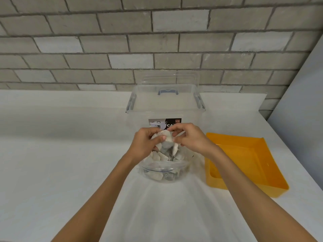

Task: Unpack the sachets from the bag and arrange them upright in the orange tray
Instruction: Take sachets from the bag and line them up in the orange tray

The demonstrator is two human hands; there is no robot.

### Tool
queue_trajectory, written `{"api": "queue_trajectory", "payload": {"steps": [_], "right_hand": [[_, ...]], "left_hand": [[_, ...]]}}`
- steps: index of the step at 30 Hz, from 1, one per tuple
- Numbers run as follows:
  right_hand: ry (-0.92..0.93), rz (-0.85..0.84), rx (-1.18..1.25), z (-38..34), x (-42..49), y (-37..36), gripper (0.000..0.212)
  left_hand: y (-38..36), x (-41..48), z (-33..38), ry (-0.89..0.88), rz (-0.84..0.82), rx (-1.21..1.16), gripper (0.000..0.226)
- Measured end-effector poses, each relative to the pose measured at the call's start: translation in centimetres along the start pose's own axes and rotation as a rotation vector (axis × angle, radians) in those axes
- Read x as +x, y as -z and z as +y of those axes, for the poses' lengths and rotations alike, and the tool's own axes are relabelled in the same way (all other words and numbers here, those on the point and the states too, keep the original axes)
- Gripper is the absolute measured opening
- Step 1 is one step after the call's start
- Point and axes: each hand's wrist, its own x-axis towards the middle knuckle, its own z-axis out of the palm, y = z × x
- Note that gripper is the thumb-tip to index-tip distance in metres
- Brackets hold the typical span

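The small pale paper sachets (165, 143) are bunched above the mouth of the clear plastic zip bag (163, 169) on the white counter (61, 154), with more inside it; your left hand (146, 143) is closed around the bunch and your right hand (189, 138) pinches its other side. Lift too fast and loose sachets may spill, or the light bag may tip. The shallow orange plastic tray (244, 165) to your right looks empty, so the first upright sachets will likely topple.
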Motion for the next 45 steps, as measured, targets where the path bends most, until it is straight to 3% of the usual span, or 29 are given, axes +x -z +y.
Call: {"api": "queue_trajectory", "payload": {"steps": [3, 8, 16, 24, 27, 30, 34, 39, 45], "right_hand": [[0.000, -0.017, -0.105, 0.4, -0.1, 0.3, 0.045], [-0.030, -0.063, -0.081, 1.8, -0.8, 0.7, 0.039], [-0.004, -0.168, -0.056, 3.3, -1.9, 0.6, 0.057], [0.054, -0.223, -0.217, 3.1, -2.3, 0.3, 0.034], [-0.016, -0.080, -0.144, 3.2, -2.4, 0.3, 0.030], [-0.128, 0.074, -0.131, 3.5, -2.9, 0.1, 0.011], [-0.288, -0.060, -0.160, 3.5, -4.0, -0.6, 0.046], [-0.263, -0.083, -0.207, 2.6, -4.3, -0.3, 0.014], [-0.185, 0.079, -0.071, 2.0, -4.3, 2.1, 0.003]], "left_hand": [[0.1, 0.9, 0.3, -0.005, -0.003, 0.053, 0.005], [0.1, 1.3, -0.4, 0.028, 0.024, 0.078, 0.008], [0.3, 0.8, -1.8, 0.090, 0.035, 0.020, 0.015], [0.1, 0.7, -1.6, 0.083, 0.019, -0.024, 0.014], [0.0, 0.7, -1.6, 0.084, 0.019, -0.030, 0.015], [-0.1, 0.7, -1.7, 0.088, 0.016, -0.033, 0.015], [-0.3, 0.7, -1.6, 0.094, 0.006, -0.036, 0.014], [-0.6, 0.8, -1.0, 0.091, 0.000, -0.044, 0.015], [-1.6, 1.7, -0.1, 0.053, -0.035, -0.061, 0.013]]}}
